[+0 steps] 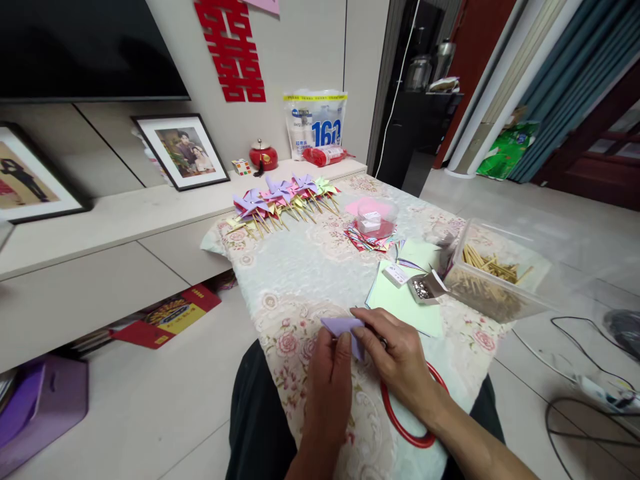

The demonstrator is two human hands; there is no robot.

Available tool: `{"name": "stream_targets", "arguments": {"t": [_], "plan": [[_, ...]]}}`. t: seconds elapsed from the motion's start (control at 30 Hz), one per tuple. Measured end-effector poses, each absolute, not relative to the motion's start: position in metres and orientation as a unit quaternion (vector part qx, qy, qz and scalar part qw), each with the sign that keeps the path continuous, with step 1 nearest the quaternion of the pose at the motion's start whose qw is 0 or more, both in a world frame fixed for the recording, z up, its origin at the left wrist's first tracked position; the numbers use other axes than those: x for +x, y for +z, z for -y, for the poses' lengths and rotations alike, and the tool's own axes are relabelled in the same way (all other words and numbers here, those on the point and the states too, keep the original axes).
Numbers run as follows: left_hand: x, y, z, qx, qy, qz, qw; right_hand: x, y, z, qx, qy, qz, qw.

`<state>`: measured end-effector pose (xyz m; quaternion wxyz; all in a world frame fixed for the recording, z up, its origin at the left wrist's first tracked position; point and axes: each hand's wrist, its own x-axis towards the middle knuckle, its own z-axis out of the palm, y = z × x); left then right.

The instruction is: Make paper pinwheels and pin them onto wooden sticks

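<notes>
Floral tablecloth under pinwheels, green paper, bin

Purple paper partly hidden

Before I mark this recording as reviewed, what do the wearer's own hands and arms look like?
The left hand and right hand are both ungloved. No sleeve shows on the visible part of either forearm, and no watch or bracelet shows at the wrists. Some fingers are partly hidden, so I can't rule out rings.
</notes>
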<state>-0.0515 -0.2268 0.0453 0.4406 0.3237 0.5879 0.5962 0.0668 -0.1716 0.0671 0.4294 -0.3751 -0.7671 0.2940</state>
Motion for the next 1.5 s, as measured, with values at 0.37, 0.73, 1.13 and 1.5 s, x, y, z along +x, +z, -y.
{"name": "stream_targets", "arguments": {"t": [0.37,0.73,1.13,1.5], "plan": [[-0.04,0.031,0.221,0.259,0.599,-0.56,0.51,0.08,0.06,0.179,-0.356,0.274,0.822,0.35],[-0.039,0.039,0.195,0.161,0.634,-0.505,0.564,0.132,0.057,0.156,-0.396,0.31,0.798,0.331],[-0.054,0.039,0.189,0.094,0.674,-0.393,0.619,0.164,0.047,0.214,-0.437,0.208,0.852,0.201],[-0.052,0.026,0.203,0.096,0.684,-0.33,0.643,0.155,0.007,0.226,-0.473,0.063,0.84,0.258]]}}
